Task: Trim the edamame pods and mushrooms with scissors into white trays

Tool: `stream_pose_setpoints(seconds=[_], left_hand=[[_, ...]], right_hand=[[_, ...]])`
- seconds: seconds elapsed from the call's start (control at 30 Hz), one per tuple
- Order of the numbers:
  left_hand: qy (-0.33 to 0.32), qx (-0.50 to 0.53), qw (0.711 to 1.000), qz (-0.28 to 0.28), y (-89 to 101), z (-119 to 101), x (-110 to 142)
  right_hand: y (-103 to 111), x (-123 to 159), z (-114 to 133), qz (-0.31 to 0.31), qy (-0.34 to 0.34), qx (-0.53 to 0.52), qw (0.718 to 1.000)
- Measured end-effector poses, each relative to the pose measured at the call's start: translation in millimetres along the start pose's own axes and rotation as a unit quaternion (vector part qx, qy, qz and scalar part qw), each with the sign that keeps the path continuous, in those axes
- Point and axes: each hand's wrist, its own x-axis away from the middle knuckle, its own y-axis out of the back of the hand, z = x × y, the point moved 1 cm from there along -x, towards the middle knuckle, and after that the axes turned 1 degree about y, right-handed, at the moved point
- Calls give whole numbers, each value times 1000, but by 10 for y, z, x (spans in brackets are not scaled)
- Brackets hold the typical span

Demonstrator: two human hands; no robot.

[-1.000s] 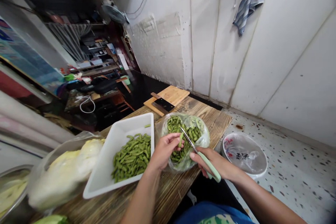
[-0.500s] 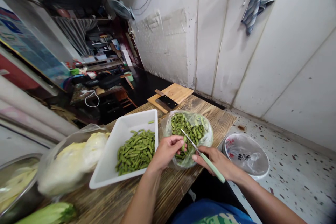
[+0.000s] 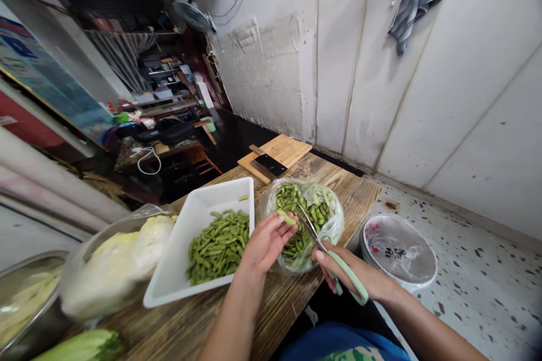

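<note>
Between its thumb and fingers my left hand (image 3: 267,241) pinches a green soybean pod (image 3: 287,217), above the near left side of a clear plastic bag (image 3: 336,225) full of pods. My right hand (image 3: 345,265) is closed around the pale green handles of a pair of scissors (image 3: 315,231). Their blades are parted a little and point up and left, with the tips just right of the held pod. Left of the bag, a white plastic tub (image 3: 178,271) holds a heap of soybean pods (image 3: 220,245).
A cleaver (image 3: 269,164) lies on a wooden cutting board (image 3: 288,149) at the table's far end. Bagged pale vegetables (image 3: 118,254), a metal bowl (image 3: 55,287) and a green vegetable (image 3: 80,345) are at the left. A lined bucket (image 3: 398,251) stands on the floor at right.
The left hand has turned palm-up, and the pod in it now lies sideways. The scissors have rotated and opened slightly, showing both handle loops.
</note>
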Motion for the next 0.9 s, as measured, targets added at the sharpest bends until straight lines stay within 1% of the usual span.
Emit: stream_pose_setpoints(seconds=[0.1, 0.17, 0.33, 0.5, 0.6, 0.67, 0.73, 0.77, 0.8, 0.83, 0.87, 0.9], left_hand=[[-35, 8, 999, -20, -29, 56, -1], [-48, 2, 999, -21, -49, 98, 13], [-72, -23, 997, -16, -64, 156, 52], [-90, -19, 995, -39, -68, 186, 76], [-92, -21, 994, -52, -76, 259, 85], [-97, -41, 993, -62, -41, 295, 95], [-133, -94, 982, -92, 63, 254, 119], [-170, -137, 967, -128, 144, 191, 142], [-212, -193, 942, -176, 238, 99, 172], [-256, -264, 901, -229, 336, -15, 209], [-290, -345, 845, -287, 427, -139, 249], [-299, -442, 784, -318, 498, -260, 279]], right_hand=[[-13, 11, 30, -18, -10, -5, 1000], [-21, 7, 33, -23, -14, -7, 1000], [-32, -28, 17, -25, -7, -4, 1000], [-33, -57, 30, -38, -12, 0, 999], [-57, -72, 10, -48, -35, -7, 998], [-82, -79, -28, -41, -53, -21, 998], [-97, -74, -66, -28, -65, -38, 997], [-97, -64, -79, -18, -64, -42, 997], [-91, -50, -87, -7, -59, -43, 997], [-80, -32, -89, 4, -49, -41, 998], [-65, -12, -88, 15, -36, -38, 999], [-49, 7, -88, 25, -24, -37, 999]])
